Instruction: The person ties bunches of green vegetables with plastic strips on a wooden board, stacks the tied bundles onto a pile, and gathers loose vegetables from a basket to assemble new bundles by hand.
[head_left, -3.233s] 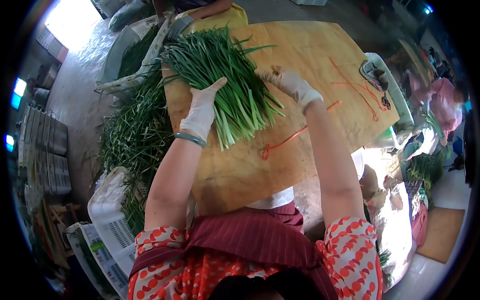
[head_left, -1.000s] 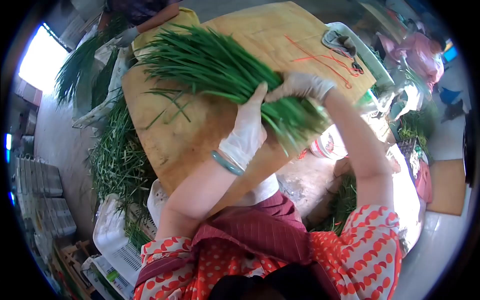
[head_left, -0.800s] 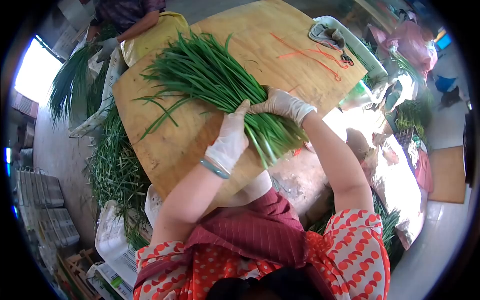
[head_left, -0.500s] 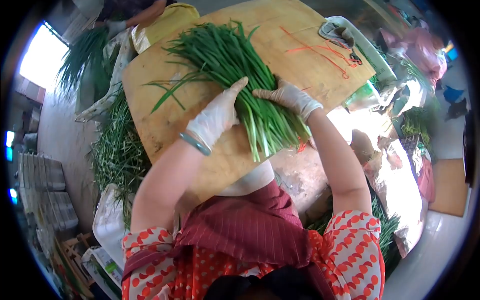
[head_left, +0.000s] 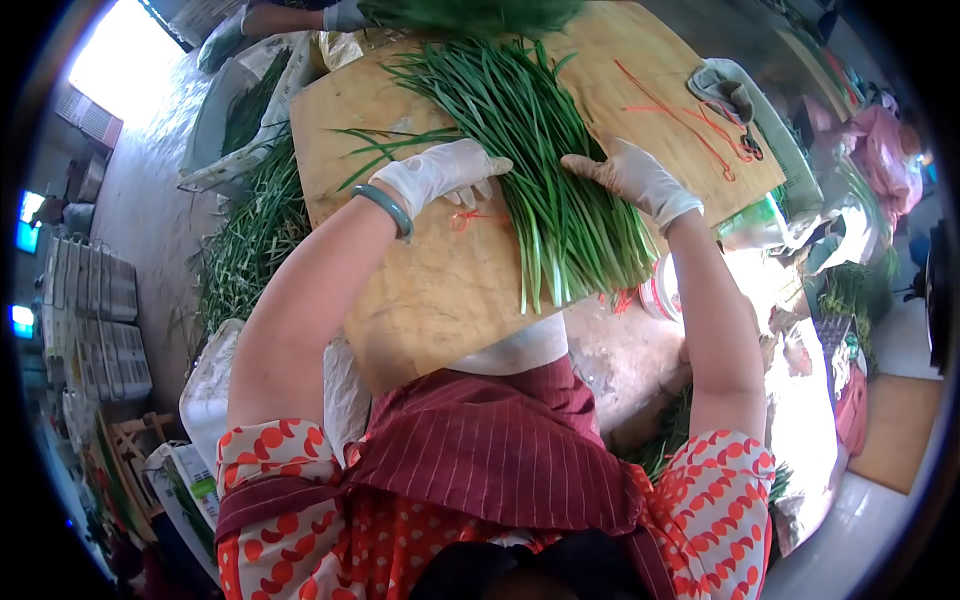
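Note:
A thick bunch of long green leaves (head_left: 540, 170) lies across the wooden board (head_left: 400, 300), its paler stem ends fanned out toward me. My left hand (head_left: 445, 177), in a thin white glove with a bangle at the wrist, is at the bunch's left side, fingers apart and holding nothing. On the right side, my gloved right hand (head_left: 640, 180) has its thumb over the leaves and its fingers spread. A red tie (head_left: 465, 218) lies just below my left hand. Several loose leaves stick out to the left of the bunch.
Another person's gloved hand (head_left: 345, 15) is by a second green bunch (head_left: 470, 14) at the board's far edge. Red strings (head_left: 690, 118), a grey cloth (head_left: 722, 92) and scissors (head_left: 750, 146) lie at the right. Leaves are heaped (head_left: 250, 250) left of the board; a white bucket (head_left: 662, 290) is below right.
My left hand has come off the bunch and moved left, with its fingers opened. The bunch lies more spread out. The other person's green bunch has come over the board's far edge.

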